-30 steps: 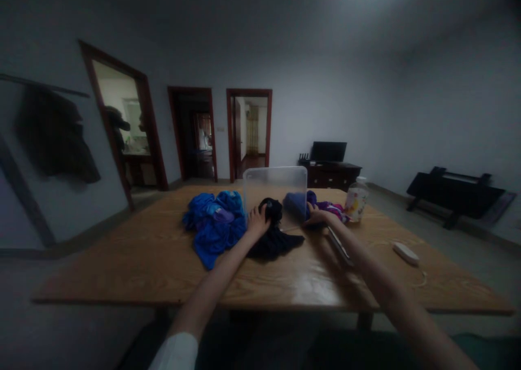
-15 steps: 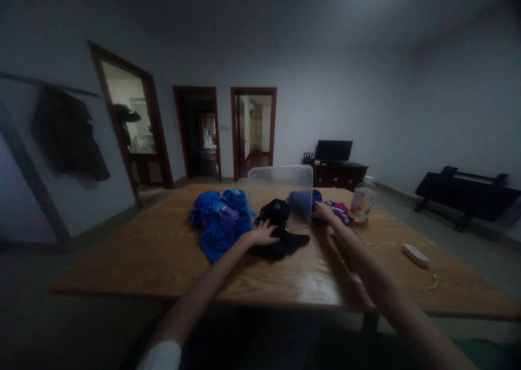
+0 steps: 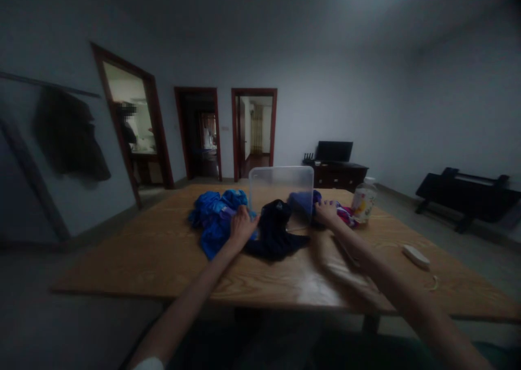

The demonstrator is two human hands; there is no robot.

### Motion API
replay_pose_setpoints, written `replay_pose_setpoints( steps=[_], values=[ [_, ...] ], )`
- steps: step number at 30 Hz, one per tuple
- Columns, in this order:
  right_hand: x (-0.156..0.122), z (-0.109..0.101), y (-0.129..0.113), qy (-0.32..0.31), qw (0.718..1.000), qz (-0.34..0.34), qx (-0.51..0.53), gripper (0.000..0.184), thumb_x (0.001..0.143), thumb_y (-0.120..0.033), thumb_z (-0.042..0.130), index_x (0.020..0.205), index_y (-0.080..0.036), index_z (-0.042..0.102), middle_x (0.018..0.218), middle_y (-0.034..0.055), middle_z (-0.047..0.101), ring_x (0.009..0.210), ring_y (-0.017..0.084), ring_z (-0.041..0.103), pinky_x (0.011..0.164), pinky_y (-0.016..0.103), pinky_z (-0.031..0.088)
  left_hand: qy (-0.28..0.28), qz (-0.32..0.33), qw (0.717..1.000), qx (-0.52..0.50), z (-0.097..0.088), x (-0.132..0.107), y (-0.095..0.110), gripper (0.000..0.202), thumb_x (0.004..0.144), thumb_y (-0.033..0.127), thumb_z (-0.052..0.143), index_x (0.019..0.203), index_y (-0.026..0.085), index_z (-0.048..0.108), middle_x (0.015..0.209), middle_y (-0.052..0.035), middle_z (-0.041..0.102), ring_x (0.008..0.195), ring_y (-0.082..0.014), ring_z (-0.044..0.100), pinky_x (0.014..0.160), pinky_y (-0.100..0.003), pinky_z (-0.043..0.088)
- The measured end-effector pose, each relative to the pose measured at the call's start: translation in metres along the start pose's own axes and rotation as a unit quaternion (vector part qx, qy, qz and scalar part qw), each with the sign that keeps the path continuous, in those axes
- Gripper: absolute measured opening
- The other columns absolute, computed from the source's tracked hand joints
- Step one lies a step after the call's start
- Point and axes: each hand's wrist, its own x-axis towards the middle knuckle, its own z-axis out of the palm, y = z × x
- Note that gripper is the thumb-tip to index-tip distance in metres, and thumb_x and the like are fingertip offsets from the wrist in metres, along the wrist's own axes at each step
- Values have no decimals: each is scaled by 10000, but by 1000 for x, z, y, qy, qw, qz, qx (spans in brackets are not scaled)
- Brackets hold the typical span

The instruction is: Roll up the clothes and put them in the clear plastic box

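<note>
Pile of blue clothes (image 3: 214, 218): lying heaped on the table (image 3: 163, 261), mid-width and toward its far edge; I am making out no clear long axis in the crumple.
Left hand (image 3: 241, 224): sitting on the pile's right end, so the cloth is spreading leftward from the fingers. This is by far the nearer hand. The fingers are bending over the fabric, but I cannot tell whether they are pinching it.
Dark garment (image 3: 273, 234): sprawling just right of that hand, touching the pile.
Clear box (image 3: 280, 188): standing behind the garment.
Right hand (image 3: 325, 212): lying on purple cloth (image 3: 345, 214) beside the box's right wall, fingers stretched out and gripping nothing I am seeing.
Bottle (image 3: 363, 201): standing further toward the right edge.
</note>
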Motion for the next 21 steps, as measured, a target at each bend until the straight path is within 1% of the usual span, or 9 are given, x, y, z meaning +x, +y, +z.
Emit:
replay_pose_setpoints(
  steps=[2,4,7,9,12,14,16,19,21],
  values=[
    [16,7,-19,-38,999,-13,-20,354,912,-301,593,1154,-85,734,1185,331,680,1160,455,621,1010,633,393,-27,-6,999,15,7,1,-8,482,1021,561,487,1239,148,606,1214,-162,683,1125,-277,665,950,-330,494],
    [15,18,-36,-98,992,-69,-31,391,945,-368,602,1177,-74,714,1115,306,700,1065,437,661,957,574,449,-65,11,997,30,11,3,-13,463,1059,524,400,1143,161,676,1153,-149,717,1080,-265,687,928,-327,495],
    [-5,36,-61,-144,970,-193,18,554,972,-541,597,1325,-117,648,1212,247,681,1037,389,674,917,491,495,-92,29,994,44,16,14,-15,540,1084,475,312,979,162,739,1029,-144,753,995,-260,712,935,-346,485],
    [-17,47,-77,-131,957,-252,62,604,970,-538,621,1423,-141,581,1298,215,645,1094,360,654,954,459,496,-79,20,996,36,17,32,-15,550,1080,463,318,946,156,754,1013,-154,761,996,-262,713,967,-354,468],
    [-16,54,-96,-52,949,-294,100,585,958,-400,662,1464,-139,525,1346,190,600,1216,346,578,1073,466,442,-87,-27,995,-49,21,72,-22,493,1054,443,383,902,168,763,964,-143,761,974,-254,709,916,-327,470],
    [-6,52,-101,14,952,-287,102,411,972,-294,625,1355,-149,595,1292,178,613,1233,337,543,1121,485,394,-109,-60,980,-153,24,100,-31,389,1005,380,471,850,159,751,881,-120,738,929,-248,693,838,-299,463],
    [4,48,-103,53,955,-271,107,205,1008,-220,539,1167,-166,656,1170,153,649,1146,304,568,1099,471,395,-126,-61,972,-189,27,125,-41,383,976,367,497,745,149,710,749,-78,684,829,-228,662,756,-277,442],
    [7,42,-105,37,944,-287,161,194,1045,-191,451,995,-180,638,1002,94,672,961,226,606,991,379,443,-150,-67,960,-228,35,150,-52,388,923,359,542,595,162,605,575,-18,549,676,-191,575,653,-260,394],
    [1,40,-108,30,940,-287,183,195,1053,-237,452,986,-184,627,988,89,674,962,220,609,984,366,442,-164,-76,950,-254,41,156,-55,390,892,341,558,538,181,540,520,4,480,611,-171,519,612,-258,367]
  ],
)
